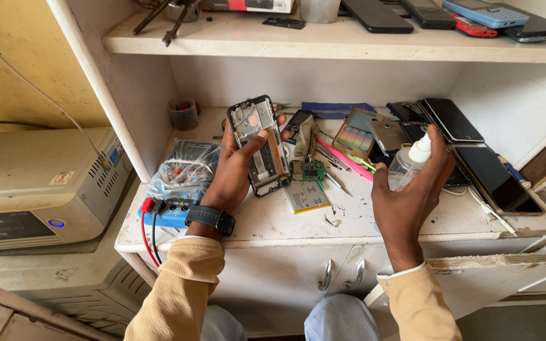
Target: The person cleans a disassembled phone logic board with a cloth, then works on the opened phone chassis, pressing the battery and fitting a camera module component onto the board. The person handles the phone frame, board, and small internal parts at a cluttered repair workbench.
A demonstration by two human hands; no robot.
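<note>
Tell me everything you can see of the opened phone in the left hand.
The opened phone is a slim dark-framed handset with its back cover off, showing a silvery metal plate near the top and a dark inner bay with an orange strip below. It is held upright and slightly tilted above the white bench. The left hand grips it from the left, thumb across its middle, fingertips at its right edge. Nothing else touches it.

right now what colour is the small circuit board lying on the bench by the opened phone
Green, the circuit board lies just right of the opened phone in the left hand; head view.
</note>
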